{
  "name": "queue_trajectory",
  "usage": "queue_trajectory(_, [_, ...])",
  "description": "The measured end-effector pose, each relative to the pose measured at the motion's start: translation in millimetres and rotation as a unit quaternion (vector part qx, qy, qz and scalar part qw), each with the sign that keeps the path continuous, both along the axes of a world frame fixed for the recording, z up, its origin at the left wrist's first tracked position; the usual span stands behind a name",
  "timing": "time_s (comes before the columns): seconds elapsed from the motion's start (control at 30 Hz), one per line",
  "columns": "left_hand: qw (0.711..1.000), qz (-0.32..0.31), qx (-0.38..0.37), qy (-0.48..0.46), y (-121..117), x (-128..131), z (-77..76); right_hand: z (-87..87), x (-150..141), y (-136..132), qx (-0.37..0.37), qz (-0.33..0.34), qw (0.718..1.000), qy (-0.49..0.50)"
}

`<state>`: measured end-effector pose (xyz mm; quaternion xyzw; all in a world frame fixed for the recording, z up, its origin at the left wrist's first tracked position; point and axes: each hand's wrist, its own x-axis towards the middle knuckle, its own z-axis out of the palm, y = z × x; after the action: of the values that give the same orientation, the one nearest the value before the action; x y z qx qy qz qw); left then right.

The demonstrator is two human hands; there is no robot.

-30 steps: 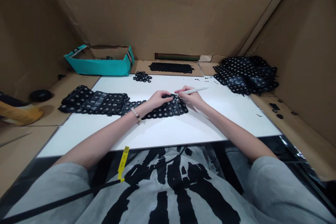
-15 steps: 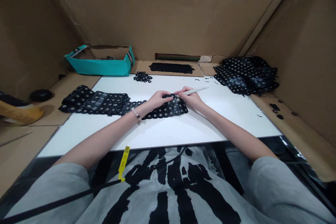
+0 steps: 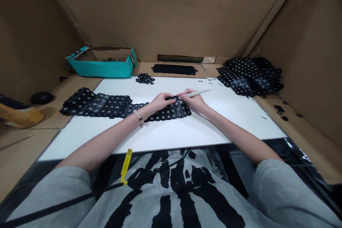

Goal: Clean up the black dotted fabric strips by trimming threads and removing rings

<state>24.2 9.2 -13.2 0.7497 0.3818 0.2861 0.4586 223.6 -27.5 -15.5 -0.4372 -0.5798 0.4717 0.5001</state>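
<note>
Here we are, right hand [image 3: 196, 102] closed around a slim white pen-like tool [image 3: 199, 92], its tip at the far edge of a black, dotted, scallop-edged strip [image 3: 162, 114]. Our left hand [image 3: 159, 102] pinches that same edge, thumb on top. The strip lies across a smooth white board [image 3: 208, 124], its stretch on our left thicker, looking folded or layered, with pale round spots in rows. Beyond our hands, small black rings [image 3: 145, 78] sit loose, apart from the strip; more dark bits lie in the teal-sided open cardboard box [image 3: 100, 68]. Behind, a flat ridged black bundle [image 3: 175, 69]; to our right, a rumpled, dotted black heap [image 3: 248, 74], glossy in patches. We judge things midway: strip in hand, rings unattached. How much is finished, or whether that heap is, we can't tell.
</note>
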Motion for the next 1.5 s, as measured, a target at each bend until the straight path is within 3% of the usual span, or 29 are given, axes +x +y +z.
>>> queue_trajectory(0.5, [1.000,-0.010,0.002,0.003,-0.4,-0.4,1.5,-3.4,-1.7,-0.1,0.010,-0.031,0.999,-0.009])
queue_trajectory(0.7, [1.000,-0.005,0.000,0.003,0.4,0.1,-1.2,-4.0,-0.2,-0.7,0.023,-0.012,0.999,-0.022])
queue_trajectory(0.83, [1.000,-0.010,-0.027,0.007,3.4,-0.9,-3.5,-4.4,-2.2,-4.2,0.064,-0.008,0.994,-0.084])
queue_trajectory(0.97, [0.996,-0.054,-0.066,0.013,7.2,-4.0,-2.5,-4.8,-6.1,-5.1,0.108,-0.011,0.982,-0.154])
queue_trajectory(1.07, [0.996,-0.072,-0.045,0.026,7.9,-5.3,-0.6,-4.6,-6.1,-3.0,0.107,-0.025,0.982,-0.154])
queue_trajectory(1.2, [0.998,-0.049,0.020,0.045,7.1,-3.8,-1.4,-1.7,-1.8,-1.4,0.045,-0.004,0.997,-0.062])
queue_trajectory(1.3, [0.998,-0.034,0.022,0.038,7.2,-2.6,-4.4,0.3,0.9,-2.3,0.000,0.027,0.999,-0.017])
queue_trajectory(1.5, [0.999,0.027,0.007,0.023,5.0,-1.4,-6.1,-1.9,0.0,-3.5,0.013,0.046,0.998,-0.033])
